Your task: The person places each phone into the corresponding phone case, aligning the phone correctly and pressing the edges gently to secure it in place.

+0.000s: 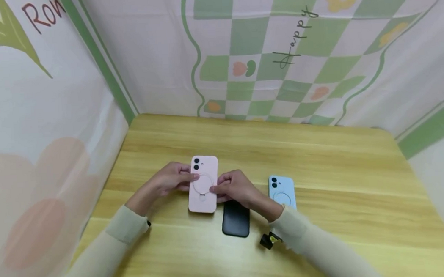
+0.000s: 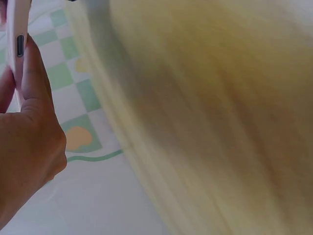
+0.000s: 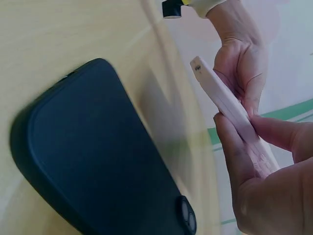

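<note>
Script reading "Happy" marks the checked backdrop (image 1: 277, 37); left hand (image 1: 171, 178) and right hand (image 1: 235, 187) pinch a smooth pink phone case (image 1: 203, 184).

Pink phone (image 1: 203, 183), back side up with twin camera lenses at its far end and a ring on its back, held lifted off the table, its long edges pinched on both sides.

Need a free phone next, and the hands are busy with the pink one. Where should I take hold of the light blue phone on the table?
Grip the light blue phone across its two long edges, coming from above on its right, open side. It lies flat, back up, on the table, so only the thin edges offer purchase. The right hand and the black phone probably crowd its left.
</note>
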Available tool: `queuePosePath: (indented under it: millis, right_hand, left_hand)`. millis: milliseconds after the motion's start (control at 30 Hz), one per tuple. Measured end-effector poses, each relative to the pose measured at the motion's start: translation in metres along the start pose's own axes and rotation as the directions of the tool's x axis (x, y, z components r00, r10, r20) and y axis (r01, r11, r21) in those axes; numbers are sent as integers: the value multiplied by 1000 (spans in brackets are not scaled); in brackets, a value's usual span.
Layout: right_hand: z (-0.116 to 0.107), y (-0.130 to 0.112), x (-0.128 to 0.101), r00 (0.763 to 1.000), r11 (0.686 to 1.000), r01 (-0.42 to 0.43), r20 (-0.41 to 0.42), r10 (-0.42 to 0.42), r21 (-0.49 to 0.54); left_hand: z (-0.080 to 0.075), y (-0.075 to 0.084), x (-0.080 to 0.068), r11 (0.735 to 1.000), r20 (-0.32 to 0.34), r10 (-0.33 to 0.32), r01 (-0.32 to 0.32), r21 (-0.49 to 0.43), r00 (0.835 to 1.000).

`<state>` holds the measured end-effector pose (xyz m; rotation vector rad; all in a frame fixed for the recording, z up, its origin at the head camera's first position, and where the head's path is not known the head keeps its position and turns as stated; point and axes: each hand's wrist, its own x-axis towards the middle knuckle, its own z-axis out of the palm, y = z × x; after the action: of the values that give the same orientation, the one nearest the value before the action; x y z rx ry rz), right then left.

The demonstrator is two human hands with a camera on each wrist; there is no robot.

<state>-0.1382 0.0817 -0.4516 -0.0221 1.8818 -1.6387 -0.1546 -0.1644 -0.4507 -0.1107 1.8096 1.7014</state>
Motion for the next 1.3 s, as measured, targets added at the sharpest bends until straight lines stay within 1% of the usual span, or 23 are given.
queuePosePath:
  millis: [67, 200, 367, 567, 700, 867, 933, 1033, 1100, 1167, 1300]
  right_hand:
    - [3, 2, 0, 1000, 1000, 0, 16, 0, -11]
    - [9, 6, 1, 999, 998, -15, 31, 17, -69]
    - [12, 11, 4, 998, 987, -39, 46, 47, -159]
    - [14, 12, 4, 997, 966, -10, 76, 30, -258]
    - [15, 14, 3, 995, 956, 1, 93, 28, -293]
    - [17, 14, 3, 994, 951, 7, 105, 27, -310]
    - [16, 13, 2, 994, 949, 4, 108, 32, -315]
    - [16, 12, 2, 992, 950, -5, 116, 43, -313]
    - [15, 12, 2, 992, 951, -13, 116, 51, -309]
    - [14, 13, 1, 992, 953, -18, 117, 56, -302]
    - [13, 14, 0, 990, 959, -19, 127, 57, -284]
  left_hand:
    - [-3, -5, 0, 1000, 13, 0, 0, 16, 1000]
    - [-6, -13, -2, 999, 16, -15, 15, 36, 1000]
    - [-6, -21, -3, 999, 18, -41, 41, 26, 999]
    - [-5, -26, -3, 999, 22, -40, 39, 34, 999]
    - [-5, -29, -2, 997, 9, -62, 61, 46, 998]
    - [-4, -33, -1, 996, -7, -54, 54, 68, 999]
    - [-3, -34, 0, 994, -24, -42, 44, 103, 999]
    - [-2, -34, 1, 979, -80, -14, 30, 204, 997]
    - [0, -33, 1, 960, -120, 14, 20, 278, 993]
    - [2, -33, 1, 944, -153, 42, 11, 330, 987]
    - [5, -33, 1, 915, -195, 91, -5, 402, 977]
